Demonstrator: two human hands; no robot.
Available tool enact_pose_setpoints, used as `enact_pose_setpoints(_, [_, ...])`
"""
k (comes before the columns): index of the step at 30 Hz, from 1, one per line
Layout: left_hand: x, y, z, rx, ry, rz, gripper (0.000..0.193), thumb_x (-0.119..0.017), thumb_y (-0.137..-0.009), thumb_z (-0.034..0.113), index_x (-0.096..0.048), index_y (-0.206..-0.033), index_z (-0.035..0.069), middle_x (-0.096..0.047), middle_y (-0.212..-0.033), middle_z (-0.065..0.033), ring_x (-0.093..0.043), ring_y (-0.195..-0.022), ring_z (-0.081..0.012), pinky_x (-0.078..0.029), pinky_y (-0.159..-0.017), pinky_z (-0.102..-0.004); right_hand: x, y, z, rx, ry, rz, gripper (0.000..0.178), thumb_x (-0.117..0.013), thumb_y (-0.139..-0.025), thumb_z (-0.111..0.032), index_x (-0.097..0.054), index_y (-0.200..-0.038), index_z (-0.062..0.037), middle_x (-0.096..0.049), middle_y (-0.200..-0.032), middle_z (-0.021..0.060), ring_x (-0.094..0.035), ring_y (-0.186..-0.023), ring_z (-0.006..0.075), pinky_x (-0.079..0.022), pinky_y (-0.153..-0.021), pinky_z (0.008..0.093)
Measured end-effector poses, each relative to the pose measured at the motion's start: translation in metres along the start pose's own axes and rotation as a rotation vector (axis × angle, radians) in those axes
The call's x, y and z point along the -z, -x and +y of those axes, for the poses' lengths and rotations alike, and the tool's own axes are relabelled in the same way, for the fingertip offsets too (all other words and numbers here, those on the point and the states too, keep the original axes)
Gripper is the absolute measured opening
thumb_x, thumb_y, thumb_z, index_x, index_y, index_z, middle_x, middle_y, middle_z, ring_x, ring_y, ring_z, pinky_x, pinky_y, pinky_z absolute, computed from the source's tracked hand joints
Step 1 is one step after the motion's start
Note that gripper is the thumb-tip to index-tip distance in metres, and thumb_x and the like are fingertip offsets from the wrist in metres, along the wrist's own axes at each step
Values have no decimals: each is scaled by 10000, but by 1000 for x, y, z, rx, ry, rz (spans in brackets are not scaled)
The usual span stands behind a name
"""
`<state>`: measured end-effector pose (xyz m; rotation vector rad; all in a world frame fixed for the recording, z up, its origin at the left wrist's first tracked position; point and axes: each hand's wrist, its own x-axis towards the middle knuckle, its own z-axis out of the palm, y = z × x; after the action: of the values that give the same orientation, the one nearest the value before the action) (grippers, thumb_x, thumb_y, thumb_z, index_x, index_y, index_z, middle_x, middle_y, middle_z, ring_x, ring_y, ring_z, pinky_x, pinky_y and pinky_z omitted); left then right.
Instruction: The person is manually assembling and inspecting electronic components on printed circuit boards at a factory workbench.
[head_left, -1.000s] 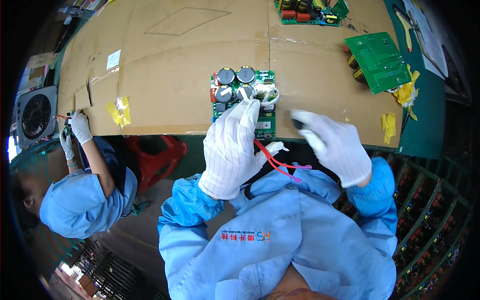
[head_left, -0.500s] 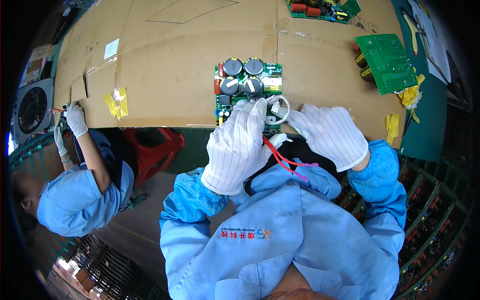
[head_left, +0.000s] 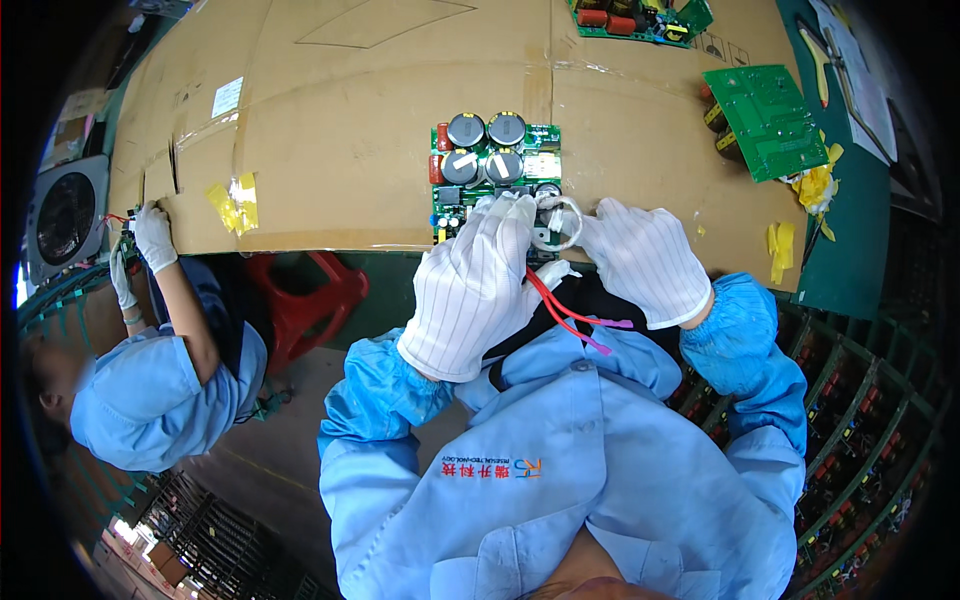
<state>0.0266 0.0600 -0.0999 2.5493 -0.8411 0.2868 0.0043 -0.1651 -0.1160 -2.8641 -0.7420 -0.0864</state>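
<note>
A green circuit board (head_left: 541, 134) with several large black capacitors (head_left: 466, 130) lies on the cardboard near its front edge. My left hand (head_left: 470, 285), in a white striped glove, is closed over the board's near part; its fingertips rest beside the components and the thumb is lower, near the edge. A white cable (head_left: 577, 232) loops up at the board's near right. My gloved right hand (head_left: 645, 262) is closed at the right side of this loop, with its fingertips partly hidden. Red wires (head_left: 556, 308) with pinkish ends hang from the board's near edge towards me.
Another green board (head_left: 765, 120) leans on its parts at the right, beside crumpled yellow tape (head_left: 815, 185). A further populated board (head_left: 640, 20) lies at the far edge. On the left, a gloved co-worker (head_left: 165, 390) works near a fan (head_left: 68, 218) and a red stool (head_left: 305, 305).
My right hand has shifted slightly left and up at the cable. The white loop has turned, and its connector no longer shows clearly. My left hand stays on the board.
</note>
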Motion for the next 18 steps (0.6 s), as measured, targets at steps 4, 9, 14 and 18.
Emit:
enact_pose_setpoints(4, [2,-3,0,58,121,10,826,-897,-713,426,-582,-1371,37,-727,-1039,-91,-737,-877,-253,-560,-656,-370,1,1,0,-24,-164,77,436,-609,-904,-166,-671,-1324,-265,-517,-722,44,-577,-588,217,-438,-504,379])
enact_pose_setpoints(9, [14,-11,9,64,-28,-108,890,-872,-704,460,-555,-1457,107,-676,-1039,-73,-689,-876,-228,-555,-625,-356,13,-6,19,-155,-214,159,303,-576,-996,-195,-670,-1280,-242,-573,-761,36,-622,-677,233,-453,-524,396])
enact_pose_setpoints(14, [8,-5,8,-48,-207,-183,671,-833,-738,428,-635,-1360,276,-611,-1204,-75,-666,-984,-237,-555,-578,-380,7,-25,35,-54,-160,52,350,-596,-993,-227,-617,-1342,-241,-583,-739,42,-624,-643,259,-459,-536,414])
enact_pose_setpoints(18, [2,1,5,-101,-306,-191,535,-792,-794,338,-661,-1307,266,-596,-1243,-79,-664,-1049,-256,-572,-586,-389,5,-35,40,-24,-199,-38,340,-573,-1013,-260,-592,-1352,-235,-636,-735,68,-645,-644,298,-471,-542,440])
